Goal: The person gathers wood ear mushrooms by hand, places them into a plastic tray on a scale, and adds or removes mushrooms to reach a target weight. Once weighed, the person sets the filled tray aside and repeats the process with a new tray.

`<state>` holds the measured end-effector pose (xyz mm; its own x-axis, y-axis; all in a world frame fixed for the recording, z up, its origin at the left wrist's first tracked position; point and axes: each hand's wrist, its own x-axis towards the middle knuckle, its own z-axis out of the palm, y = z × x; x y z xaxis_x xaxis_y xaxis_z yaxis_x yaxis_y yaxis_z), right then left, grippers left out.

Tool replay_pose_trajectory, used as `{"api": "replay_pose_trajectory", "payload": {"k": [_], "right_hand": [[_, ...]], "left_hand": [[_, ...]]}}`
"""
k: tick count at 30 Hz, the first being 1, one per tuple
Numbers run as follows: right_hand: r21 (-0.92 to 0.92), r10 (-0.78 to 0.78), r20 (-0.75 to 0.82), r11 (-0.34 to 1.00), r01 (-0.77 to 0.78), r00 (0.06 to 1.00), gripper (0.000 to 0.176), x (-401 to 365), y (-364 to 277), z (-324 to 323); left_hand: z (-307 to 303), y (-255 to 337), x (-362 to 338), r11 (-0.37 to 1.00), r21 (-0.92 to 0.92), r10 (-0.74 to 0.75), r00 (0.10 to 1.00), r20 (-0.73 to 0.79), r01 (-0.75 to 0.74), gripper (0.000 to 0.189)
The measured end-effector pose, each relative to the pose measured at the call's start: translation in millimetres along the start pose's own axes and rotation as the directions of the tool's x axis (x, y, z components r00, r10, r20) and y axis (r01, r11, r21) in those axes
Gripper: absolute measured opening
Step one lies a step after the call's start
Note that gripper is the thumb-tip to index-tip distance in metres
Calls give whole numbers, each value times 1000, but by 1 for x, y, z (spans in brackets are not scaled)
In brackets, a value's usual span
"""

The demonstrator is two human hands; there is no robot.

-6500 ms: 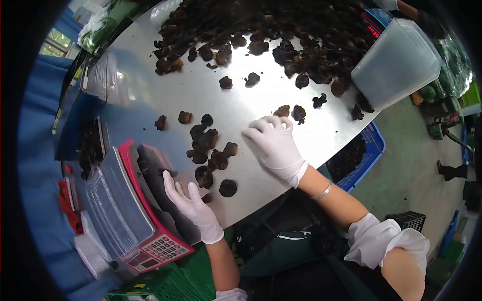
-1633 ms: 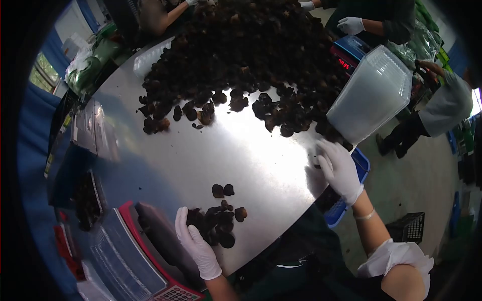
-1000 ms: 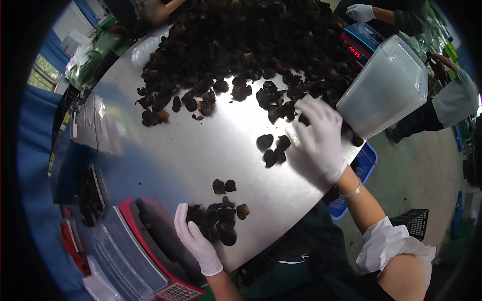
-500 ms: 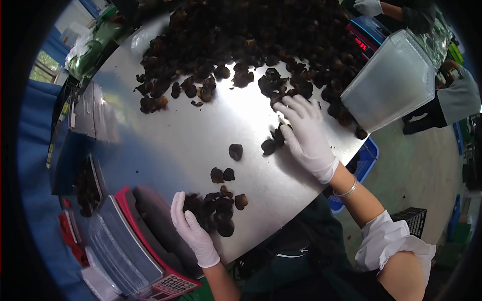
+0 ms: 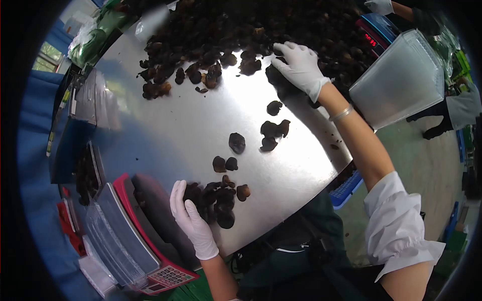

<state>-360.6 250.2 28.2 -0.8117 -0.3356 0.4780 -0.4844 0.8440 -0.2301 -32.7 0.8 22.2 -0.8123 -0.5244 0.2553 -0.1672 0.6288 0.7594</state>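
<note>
Dark brown wood ear mushrooms (image 5: 216,30) form a big heap across the far side of the metal table (image 5: 191,120). My right hand (image 5: 296,65), in a white glove, reaches to the heap's near edge, palm down, fingers spread over the pieces; its fingertips partly merge with them. My left hand (image 5: 191,218), also gloved, rests at the near left with fingers stretched out. It borders a small pile of wood ear mushrooms (image 5: 223,205), touching its left side. Between the hands lie several loose wood ear mushrooms (image 5: 271,130).
A red-rimmed scale (image 5: 165,276) with a keypad carries stacked clear trays (image 5: 115,236) at left. Nested clear plastic containers (image 5: 401,80) stand at the right edge near another scale (image 5: 371,37). A blue basket (image 5: 346,190) sits below. Another person's gloved hand (image 5: 380,6) shows top right.
My right hand has moved away from me, up to the heap's edge, leaving a few mushrooms behind on the table. My left hand has stayed beside the small pile.
</note>
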Motion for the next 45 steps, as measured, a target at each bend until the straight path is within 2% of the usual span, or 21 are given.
{"api": "replay_pose_trajectory", "payload": {"k": [1, 3, 5, 7, 9, 11, 13, 14, 15, 17, 18, 19, 20, 21, 24, 27, 32, 37, 41, 43, 45], "right_hand": [[-35, 30, 196, 999, -23, 980, 35, 3, 2, 0], [252, -135, 384, 967, 37, 913, 36, 0, -20, -20], [557, -391, 314, 814, 166, 865, 30, -18, -40, -40], [854, -352, 197, 519, 16, 915, 28, -29, -60, -63], [705, -238, 242, 709, -2, 941, 27, -31, -60, -83], [642, -159, 333, 760, -100, 929, 31, -47, -57, -90], [693, -350, 289, 719, 58, 891, 31, -75, -48, -77], [575, -408, 273, 795, 192, 871, 33, -86, -47, -77], [502, -410, 343, 841, 204, 845, 37, -97, -40, -74], [609, -287, 364, 793, 6, 886, 28, -125, -25, -69], [603, -282, 365, 798, 5, 887, 28, -137, -25, -74], [732, -54, 415, 613, -299, 908, 23, -150, -31, -85], [787, 160, 506, 317, -530, 848, 20, -162, -35, -96], [797, 203, 545, 177, -578, 814, 23, -169, -38, -107], [816, 243, 578, -161, -555, 779, 30, -189, -37, -122], [827, 229, 542, -315, -465, 809, 32, -197, -45, -137], [823, 270, 544, -357, -442, 795, 34, -211, -54, -154], [886, 320, 451, -53, -460, 833, 30, -221, -65, -152], [809, 418, 572, -143, -571, 706, 33, -230, -90, -161], [777, 440, 544, 56, -627, 714, 29, -226, -103, -164], [788, 232, 533, 214, -577, 814, 28, -228, -89, -151]], "left_hand": [[0, 0, 0, 1000, -5, 1, 1000, 3, -1, 47], [0, -1, 1, 1000, -10, -8, 1000, 1, 8, 48], [0, -1, 1, 1000, 12, -11, 1000, 1, 11, 49], [0, -1, 1, 1000, 12, -16, 1000, 8, 16, 49], [1, -1, 1, 1000, 7, -14, 1000, 5, 14, 49], [1, -1, 0, 999, -34, -21, 1000, -23, 20, 48], [0, -3, -1, 993, -120, -25, 998, -66, 17, 44], [-1, -4, -2, 978, -207, -31, 994, -101, 10, 41], [-3, -2, -4, 978, -206, -32, 994, -101, 10, 41], [-8, 9, -4, 992, -31, 113, 965, -238, -124, 40], [-8, 17, -6, 982, 2, 180, 941, -288, -187, 43], [-5, 34, -6, 968, -85, 196, 923, -332, -236, 37], [-3, 51, -8, 935, -269, 146, 942, -301, -231, 33], [-2, 69, -9, 869, -446, 104, 960, -261, -215, 29], [-2, 129, -7, 739, -657, 189, 982, -13, -151, 28], [-16, 178, 3, 684, -713, 388, 905, 172, -158, 26], [-25, 221, -2, 414, -910, 555, 786, 271, 22, 25], [-22, 259, -30, 419, -889, 645, 629, 435, 184, 22], [-24, 266, -39, 474, -860, 661, 569, 489, 189, 21], [-20, 260, -37, 505, -850, 658, 570, 492, 150, 20], [-5, 243, -32, 497, -867, 656, 634, 410, 46, 27]]}}
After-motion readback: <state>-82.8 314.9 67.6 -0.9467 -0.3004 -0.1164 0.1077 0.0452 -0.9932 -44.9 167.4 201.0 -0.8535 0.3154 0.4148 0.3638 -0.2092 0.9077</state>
